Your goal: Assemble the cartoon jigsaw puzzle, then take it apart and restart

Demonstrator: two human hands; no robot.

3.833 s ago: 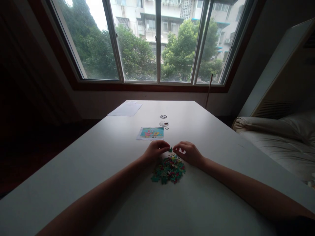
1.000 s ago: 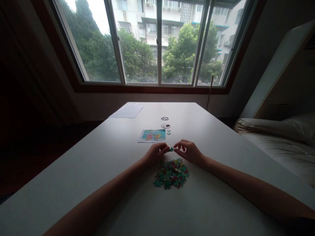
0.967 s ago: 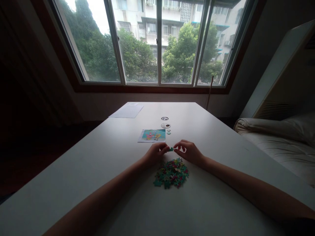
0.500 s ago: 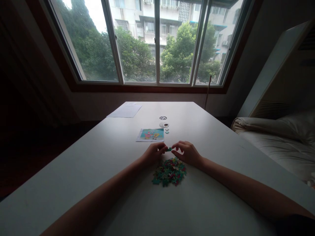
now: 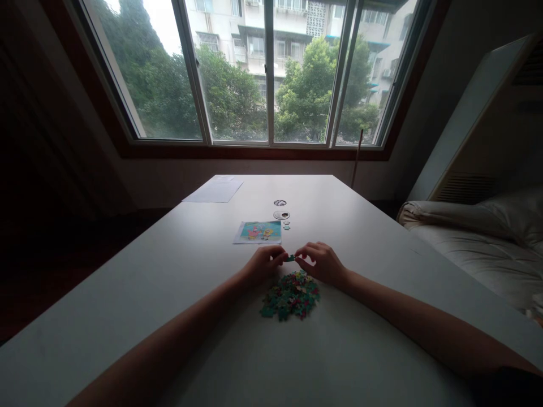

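Note:
Between my two hands is a small green jigsaw puzzle piece [image 5: 290, 258]. My left hand [image 5: 266, 263] pinches its left end. The thumb and index finger of my right hand [image 5: 321, 262] close on its right end. Just nearer to me lies a heap of jigsaw pieces [image 5: 291, 297], mostly green with some red and yellow. Beyond my left hand a picture card [image 5: 259, 232] with pink and yellow cartoon figures on blue lies flat. A few loose light pieces [image 5: 287, 226] lie at its right edge.
Two round patterned discs [image 5: 281, 215] lie one behind the other on the white table [image 5: 365, 243]. Paper sheets [image 5: 214, 190] rest at the table's far left corner. A pale sofa [image 5: 470, 249] stands to the right, and a window [image 5: 269, 144] is beyond the table.
Both hands stay nearly in the same place with the green piece between them. The whole view has shifted very slightly; nothing else visibly moved.

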